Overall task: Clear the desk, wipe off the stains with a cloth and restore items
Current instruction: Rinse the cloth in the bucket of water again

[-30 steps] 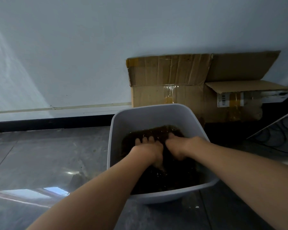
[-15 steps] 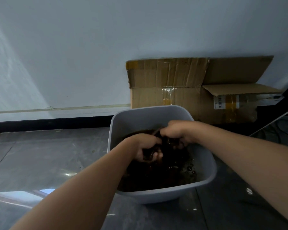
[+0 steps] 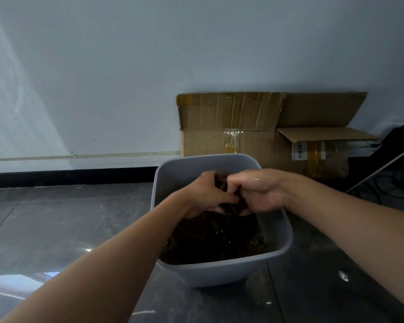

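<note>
Head cam: L hand [image 3: 205, 194] and R hand [image 3: 259, 192] are both curling tight round a dark wet cloth [image 3: 220, 183], squeezing it betw. them, just over a grey basin [image 3: 219, 273]. Cloth is scrunched up, its long way going up-down, bottom end hanging into the dark water [image 3: 219, 243]. Basin is sitting on the grey floor [image 3: 56, 217], w/ a cardboard box [image 3: 231, 127] behind it.

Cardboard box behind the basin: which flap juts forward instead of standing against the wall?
The short flap on the right, just above the barcode label. The other two, wider flaps stand upright, flat against the wall.
</note>
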Demonstrator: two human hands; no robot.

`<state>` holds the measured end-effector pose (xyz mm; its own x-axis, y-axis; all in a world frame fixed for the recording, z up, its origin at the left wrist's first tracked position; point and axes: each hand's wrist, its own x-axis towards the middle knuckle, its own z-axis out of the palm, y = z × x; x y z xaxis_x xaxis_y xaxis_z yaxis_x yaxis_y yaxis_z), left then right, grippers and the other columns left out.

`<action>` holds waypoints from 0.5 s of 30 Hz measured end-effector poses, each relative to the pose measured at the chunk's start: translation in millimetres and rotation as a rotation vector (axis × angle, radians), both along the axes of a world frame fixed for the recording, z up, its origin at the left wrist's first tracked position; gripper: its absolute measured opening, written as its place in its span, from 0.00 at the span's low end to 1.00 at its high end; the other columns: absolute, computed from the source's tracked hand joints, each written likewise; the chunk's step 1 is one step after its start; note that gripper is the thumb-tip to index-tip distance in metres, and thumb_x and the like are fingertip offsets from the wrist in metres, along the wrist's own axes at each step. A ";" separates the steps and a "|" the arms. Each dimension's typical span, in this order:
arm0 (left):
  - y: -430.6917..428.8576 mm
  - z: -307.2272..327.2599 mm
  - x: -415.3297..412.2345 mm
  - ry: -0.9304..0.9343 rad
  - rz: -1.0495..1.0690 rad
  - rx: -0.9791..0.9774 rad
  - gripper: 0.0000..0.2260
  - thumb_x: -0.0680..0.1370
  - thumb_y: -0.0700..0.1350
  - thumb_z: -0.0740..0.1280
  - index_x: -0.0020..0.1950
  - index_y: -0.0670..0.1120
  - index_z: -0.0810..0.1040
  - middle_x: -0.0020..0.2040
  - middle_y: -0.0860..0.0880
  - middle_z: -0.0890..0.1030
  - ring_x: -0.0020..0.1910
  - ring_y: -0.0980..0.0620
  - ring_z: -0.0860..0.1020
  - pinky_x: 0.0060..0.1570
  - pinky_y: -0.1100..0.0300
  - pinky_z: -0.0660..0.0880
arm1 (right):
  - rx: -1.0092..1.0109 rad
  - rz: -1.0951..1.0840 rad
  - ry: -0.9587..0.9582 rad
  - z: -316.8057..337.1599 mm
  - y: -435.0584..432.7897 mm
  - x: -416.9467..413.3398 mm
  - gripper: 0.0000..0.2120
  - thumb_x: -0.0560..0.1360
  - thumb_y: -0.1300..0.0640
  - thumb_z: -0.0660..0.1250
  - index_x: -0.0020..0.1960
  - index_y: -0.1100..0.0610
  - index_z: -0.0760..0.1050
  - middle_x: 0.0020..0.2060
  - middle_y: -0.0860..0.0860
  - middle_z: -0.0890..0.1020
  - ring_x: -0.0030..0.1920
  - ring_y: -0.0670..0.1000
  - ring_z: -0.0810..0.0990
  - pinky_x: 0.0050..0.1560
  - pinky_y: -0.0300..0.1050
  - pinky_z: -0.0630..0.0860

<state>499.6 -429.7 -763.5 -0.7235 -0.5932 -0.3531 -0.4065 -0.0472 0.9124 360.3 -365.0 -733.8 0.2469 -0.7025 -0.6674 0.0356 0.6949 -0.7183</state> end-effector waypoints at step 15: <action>-21.3 2.4 13.4 -0.338 -0.351 -1.103 0.15 0.72 0.47 0.74 0.54 0.45 0.74 0.54 0.46 0.76 0.53 0.45 0.76 0.53 0.50 0.74 | -0.559 0.298 1.051 -11.1 7.1 11.2 0.09 0.79 0.58 0.65 0.40 0.55 0.74 0.34 0.51 0.80 0.32 0.49 0.79 0.33 0.43 0.74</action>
